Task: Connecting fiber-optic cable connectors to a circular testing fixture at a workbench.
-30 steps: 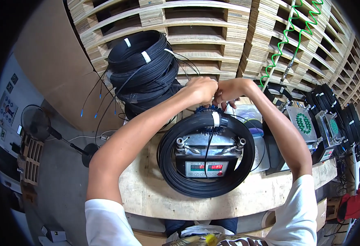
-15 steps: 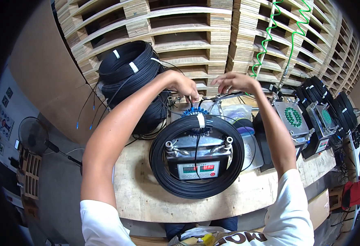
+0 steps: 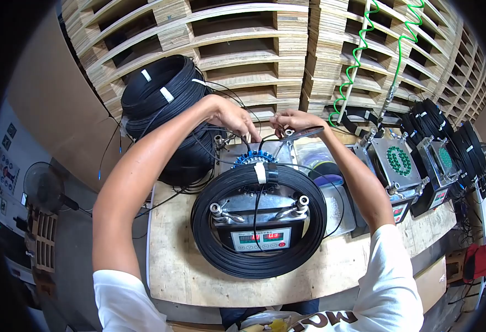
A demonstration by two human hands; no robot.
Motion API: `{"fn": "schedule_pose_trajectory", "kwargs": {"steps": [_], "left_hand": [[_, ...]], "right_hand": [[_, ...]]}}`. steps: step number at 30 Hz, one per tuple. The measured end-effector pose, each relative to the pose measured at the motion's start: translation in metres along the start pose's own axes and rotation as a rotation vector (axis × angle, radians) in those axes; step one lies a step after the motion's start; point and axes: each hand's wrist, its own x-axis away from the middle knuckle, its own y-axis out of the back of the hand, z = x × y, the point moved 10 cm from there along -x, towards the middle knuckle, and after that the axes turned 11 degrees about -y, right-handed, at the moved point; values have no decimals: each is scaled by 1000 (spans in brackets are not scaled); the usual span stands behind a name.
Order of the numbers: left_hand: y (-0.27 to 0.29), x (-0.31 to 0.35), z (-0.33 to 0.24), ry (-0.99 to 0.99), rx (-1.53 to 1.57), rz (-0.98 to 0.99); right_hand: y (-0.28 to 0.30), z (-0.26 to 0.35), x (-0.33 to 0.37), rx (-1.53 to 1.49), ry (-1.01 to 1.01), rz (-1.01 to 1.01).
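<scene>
Centre of the counter (image 3: 168,271): first device, its control panel (image 3: 243,240) within the opening of the cable coil (image 3: 256,266). Just beyond the coil's far edge: connector ring (image 3: 254,157), with the left hand (image 3: 235,120) behind it to the left and the right hand (image 3: 297,120) behind it to the right. Rear left: coil stack (image 3: 168,124). Right, in order: tray (image 3: 337,213), second device (image 3: 378,152), third device (image 3: 437,196), further coils (image 3: 467,146). Behind all: pallets (image 3: 292,72). Left, off the counter: fan (image 3: 43,185).
</scene>
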Motion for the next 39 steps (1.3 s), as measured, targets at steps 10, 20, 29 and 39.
{"fn": "schedule_pose_trajectory", "kwargs": {"steps": [10, 20, 29, 39], "left_hand": [[1, -2, 7, 96, -2, 57], [2, 0, 7, 138, -33, 14], [-1, 4, 1, 167, 20, -9], [15, 28, 9, 140, 179, -54]], "right_hand": [[6, -29, 46, -627, 56, -203], [10, -19, 63, -521, 103, -293], [3, -11, 69, -501, 140, -283], [-35, -8, 99, -591, 67, -110]]}}
